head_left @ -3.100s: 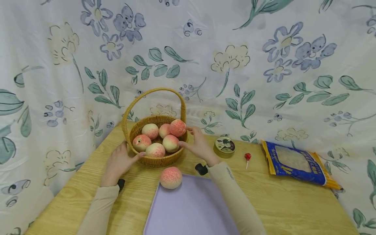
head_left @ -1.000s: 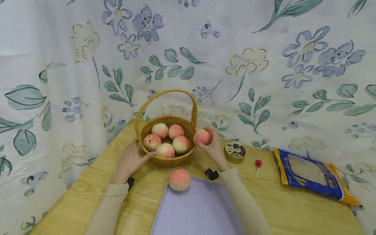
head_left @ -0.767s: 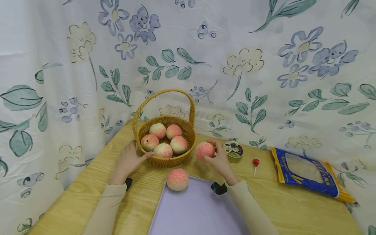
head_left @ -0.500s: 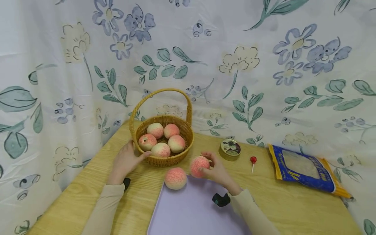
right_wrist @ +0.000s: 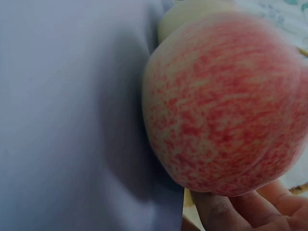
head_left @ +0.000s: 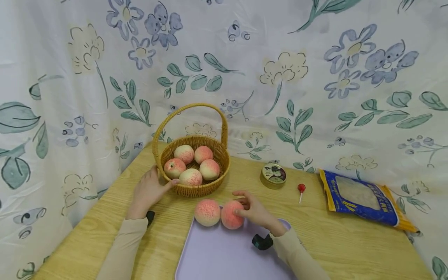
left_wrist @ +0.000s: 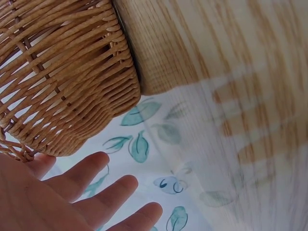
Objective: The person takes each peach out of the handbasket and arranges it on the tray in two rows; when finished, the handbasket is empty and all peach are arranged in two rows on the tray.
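Observation:
A wicker basket (head_left: 196, 190) with an arched handle holds several pink-and-cream peaches (head_left: 190, 177). My left hand (head_left: 148, 192) rests at its left side, the thumb touching the front rim. In the left wrist view, the fingers (left_wrist: 103, 204) stretch out fairly straight beside the woven wall (left_wrist: 72, 72). At the back edge of the lilac tray (head_left: 224, 256), my right hand (head_left: 253, 210) holds a peach (head_left: 231, 216) between thumb and fingers. That peach (right_wrist: 221, 106) appears to rest on the tray in the right wrist view. Just left of it sits another peach (head_left: 207, 213).
Behind the tray stands a round gold tin (head_left: 273, 175). Right of it lie a red lollipop (head_left: 301, 188) and a blue-and-yellow bag (head_left: 364, 200). A floral curtain (head_left: 245, 77) hangs along the back and left of the wooden table (head_left: 350, 249).
My right hand has taken a peach from the basket's right side and brought it forward and down to the tray, beside the other peach. My left hand has stayed at the basket.

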The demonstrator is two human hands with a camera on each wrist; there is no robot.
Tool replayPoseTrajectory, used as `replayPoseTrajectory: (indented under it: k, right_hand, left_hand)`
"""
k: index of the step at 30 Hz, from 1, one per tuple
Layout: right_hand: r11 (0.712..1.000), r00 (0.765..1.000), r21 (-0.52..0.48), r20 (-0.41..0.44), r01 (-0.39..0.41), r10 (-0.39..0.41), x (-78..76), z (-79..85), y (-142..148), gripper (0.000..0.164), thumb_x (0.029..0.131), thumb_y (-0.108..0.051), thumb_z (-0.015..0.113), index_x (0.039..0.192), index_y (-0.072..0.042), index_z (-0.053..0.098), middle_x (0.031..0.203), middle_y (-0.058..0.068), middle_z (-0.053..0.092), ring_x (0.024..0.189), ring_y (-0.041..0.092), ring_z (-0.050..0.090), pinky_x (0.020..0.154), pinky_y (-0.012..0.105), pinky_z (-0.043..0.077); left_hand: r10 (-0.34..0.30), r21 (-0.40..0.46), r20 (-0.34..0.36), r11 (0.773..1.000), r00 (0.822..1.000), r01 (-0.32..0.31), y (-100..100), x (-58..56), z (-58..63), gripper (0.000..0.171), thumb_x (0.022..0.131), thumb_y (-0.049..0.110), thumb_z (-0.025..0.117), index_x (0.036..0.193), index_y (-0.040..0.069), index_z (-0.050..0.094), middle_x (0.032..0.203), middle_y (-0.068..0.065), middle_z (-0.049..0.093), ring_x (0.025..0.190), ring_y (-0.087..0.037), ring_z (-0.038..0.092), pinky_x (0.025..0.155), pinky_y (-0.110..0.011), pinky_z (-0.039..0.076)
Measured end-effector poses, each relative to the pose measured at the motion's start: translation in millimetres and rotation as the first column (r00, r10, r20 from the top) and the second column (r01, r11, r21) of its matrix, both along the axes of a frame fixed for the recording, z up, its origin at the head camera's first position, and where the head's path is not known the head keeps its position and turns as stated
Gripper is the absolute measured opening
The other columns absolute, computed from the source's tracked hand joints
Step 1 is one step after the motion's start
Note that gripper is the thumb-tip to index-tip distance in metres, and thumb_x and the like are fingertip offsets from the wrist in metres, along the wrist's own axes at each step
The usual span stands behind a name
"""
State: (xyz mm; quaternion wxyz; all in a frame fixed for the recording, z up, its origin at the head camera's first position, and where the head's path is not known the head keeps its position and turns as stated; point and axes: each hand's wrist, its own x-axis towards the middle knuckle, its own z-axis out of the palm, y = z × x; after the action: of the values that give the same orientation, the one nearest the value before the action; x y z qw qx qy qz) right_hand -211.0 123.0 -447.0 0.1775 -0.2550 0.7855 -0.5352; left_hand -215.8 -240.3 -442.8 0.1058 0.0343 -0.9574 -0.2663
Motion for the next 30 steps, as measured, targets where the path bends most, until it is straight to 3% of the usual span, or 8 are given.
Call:
replayPoseTrajectory:
  k: [5, 11, 15, 19, 23, 27, 30]
  right_hand:
    - [0.996, 0.999, 0.092, -0.036, 0.017, -0.013, -6.3, -6.9, 0, 0.044, 0.102, -0.021, 0.049, 0.136, 0.006, 0.047, 0.133, 0.027, 0.055, 0.121, 0.037, 0.056, 0.095, 0.034, 0.048]
    - [0.97, 0.996, 0.228, -0.046, 0.085, -0.076, -9.6, -8.0, 3, 0.045, 0.105, -0.025, 0.035, 0.132, 0.007, 0.054, 0.132, 0.026, 0.056, 0.124, 0.039, 0.054, 0.101, 0.05, 0.046]
    - [0.948, 0.994, 0.315, -0.106, 0.046, -0.013, -7.9, -7.1, -1, 0.045, 0.105, -0.027, 0.034, 0.125, 0.003, 0.061, 0.129, 0.022, 0.06, 0.126, 0.04, 0.053, 0.104, 0.054, 0.041]
    - [0.951, 0.991, 0.31, -0.133, 0.009, 0.034, -9.7, -6.2, -6, 0.041, 0.105, -0.028, 0.037, 0.122, -0.003, 0.065, 0.125, 0.017, 0.064, 0.121, 0.036, 0.058, 0.102, 0.052, 0.044]
    - [0.963, 0.996, 0.269, -0.081, -0.006, 0.029, -16.1, -0.8, -5, 0.041, 0.104, -0.029, 0.041, 0.126, 0.0, 0.06, 0.124, 0.02, 0.064, 0.109, 0.031, 0.064, 0.091, 0.042, 0.052]
    - [0.969, 0.994, 0.247, -0.11, 0.006, 0.022, -27.0, 16.1, -6, 0.041, 0.103, -0.028, 0.045, 0.127, 0.003, 0.058, 0.118, 0.023, 0.064, 0.097, 0.025, 0.062, 0.078, 0.032, 0.052]
    - [0.972, 0.988, 0.233, -0.156, 0.025, 0.012, -36.8, 32.8, -11, 0.039, 0.102, -0.025, 0.047, 0.126, 0.003, 0.058, 0.12, 0.024, 0.063, 0.099, 0.028, 0.061, 0.079, 0.036, 0.053]
  left_hand:
    - [0.0, -0.003, 0.001, 1.0, 1.0, 0.0, 0, 1.0, 0.3, 0.108, 0.084, 0.071, 0.054, 0.148, -0.01, 0.022, 0.143, -0.038, 0.038, 0.132, -0.053, 0.037, 0.106, -0.064, 0.033]
    - [0.001, -0.007, -0.002, 1.0, 1.0, -0.001, 1, 1.5, 1.7, 0.107, 0.085, 0.07, 0.055, 0.147, -0.012, 0.022, 0.142, -0.039, 0.038, 0.131, -0.054, 0.037, 0.105, -0.064, 0.033]
    - [0.003, -0.006, -0.001, 1.0, 1.0, -0.003, 1, 1.4, 1.9, 0.107, 0.085, 0.07, 0.054, 0.147, -0.012, 0.022, 0.142, -0.039, 0.038, 0.131, -0.054, 0.037, 0.106, -0.064, 0.033]
    - [0.0, -0.002, -0.016, 1.0, 1.0, 0.0, 2, 1.7, 1.5, 0.105, 0.085, 0.07, 0.055, 0.146, -0.01, 0.025, 0.139, -0.038, 0.042, 0.128, -0.054, 0.041, 0.103, -0.064, 0.035]
    - [-0.001, -0.005, -0.004, 1.0, 1.0, 0.001, 2, 2.1, -0.1, 0.106, 0.085, 0.07, 0.054, 0.147, -0.01, 0.024, 0.142, -0.038, 0.039, 0.13, -0.054, 0.039, 0.104, -0.064, 0.034]
    - [0.002, -0.006, 0.005, 1.0, 1.0, -0.002, 1, 1.5, -0.5, 0.107, 0.085, 0.071, 0.053, 0.148, -0.009, 0.021, 0.144, -0.037, 0.037, 0.133, -0.053, 0.036, 0.106, -0.064, 0.032]
    - [0.002, -0.005, -0.002, 1.0, 1.0, -0.002, 1, 0.9, 0.4, 0.107, 0.085, 0.071, 0.053, 0.148, -0.009, 0.022, 0.144, -0.037, 0.038, 0.132, -0.053, 0.037, 0.105, -0.064, 0.033]
